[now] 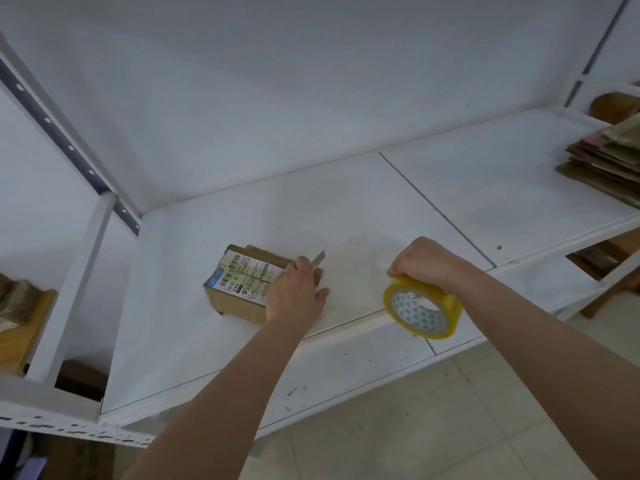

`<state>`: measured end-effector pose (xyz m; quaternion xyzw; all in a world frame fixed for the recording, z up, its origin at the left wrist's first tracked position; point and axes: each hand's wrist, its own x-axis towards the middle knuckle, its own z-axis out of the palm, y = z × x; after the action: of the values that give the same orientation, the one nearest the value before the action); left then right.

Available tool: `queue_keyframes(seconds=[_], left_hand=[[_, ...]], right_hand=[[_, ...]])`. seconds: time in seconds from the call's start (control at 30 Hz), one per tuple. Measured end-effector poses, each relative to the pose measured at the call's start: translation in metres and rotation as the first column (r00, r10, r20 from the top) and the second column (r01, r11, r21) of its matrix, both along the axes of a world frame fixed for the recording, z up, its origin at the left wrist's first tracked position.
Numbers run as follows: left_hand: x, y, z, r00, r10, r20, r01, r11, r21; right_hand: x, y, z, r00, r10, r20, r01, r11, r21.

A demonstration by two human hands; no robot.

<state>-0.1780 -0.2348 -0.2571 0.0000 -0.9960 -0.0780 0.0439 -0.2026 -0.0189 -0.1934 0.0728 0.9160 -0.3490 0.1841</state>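
A small brown cardboard box (239,285) with a white shipping label on top sits on the white shelf (180,306). My left hand (294,292) rests on the box's right end and grips a small utility knife (318,258), whose blade pokes out past my fingers. To the right, my right hand (426,261) grips a roll of yellow-tinted clear packing tape (422,308) from above, held at the shelf's front edge. A short clear strip of tape trails from the roll toward the left.
A stack of flattened brown cartons (606,161) lies at the shelf's far right. A white upright post (65,289) stands at left, with more cardboard (20,320) beyond it. Beige floor tiles (450,427) lie below the shelf's front edge.
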Motion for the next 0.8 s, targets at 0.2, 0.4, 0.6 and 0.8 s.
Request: queue_keyframes(seconds=[0.2,0.4,0.6,0.8], left_hand=[[-0.001,0.003,-0.005,1.000,-0.009,0.005,0.010,0.995,-0.096],[0.003,-0.007,-0.001,0.992,-0.111,0.053,0.116,0.989,-0.096],[0.002,-0.056,0.036,0.892,-0.387,0.236,0.392,0.920,0.028],[0.003,-0.101,0.052,0.871,-0.445,0.207,0.437,0.895,0.085]], right_hand=[[0.002,-0.021,-0.003,0.999,0.040,-0.025,-0.042,0.996,-0.084],[0.000,-0.023,-0.008,0.996,0.046,-0.077,-0.054,0.993,-0.107],[-0.010,-0.028,-0.013,0.988,0.045,-0.147,-0.065,0.989,-0.135],[-0.019,-0.056,-0.010,0.979,0.073,-0.191,-0.106,0.980,-0.170]])
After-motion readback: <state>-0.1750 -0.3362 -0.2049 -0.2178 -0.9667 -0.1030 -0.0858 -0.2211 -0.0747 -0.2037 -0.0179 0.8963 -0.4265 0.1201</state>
